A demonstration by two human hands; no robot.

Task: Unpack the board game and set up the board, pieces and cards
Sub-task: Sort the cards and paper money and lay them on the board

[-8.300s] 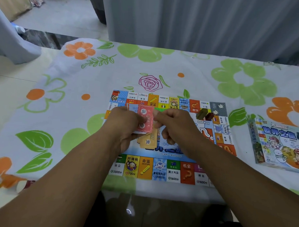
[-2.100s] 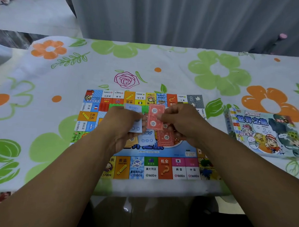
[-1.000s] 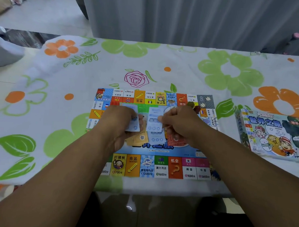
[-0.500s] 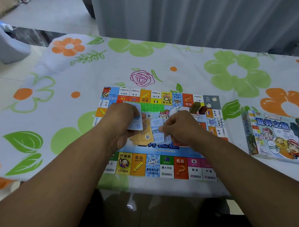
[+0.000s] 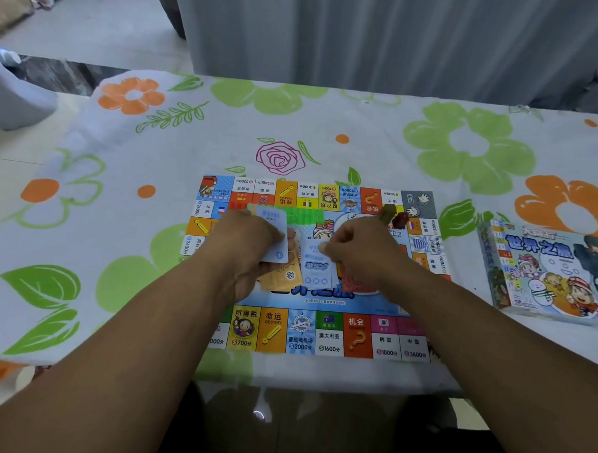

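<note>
Left hand fingers curl round a blue card stack. Right hand fingers pinch one card over the board.

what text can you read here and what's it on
"所得税", "700分": game board, near row
"命运 DESTINY": same row
"夏威夷机场", "2000分": same row
"澳大利亚", "1600分": same row
"机会": same row
"世界之旅": game box
Too blurred: card stack in the left hand, blue card in the right hand
</note>
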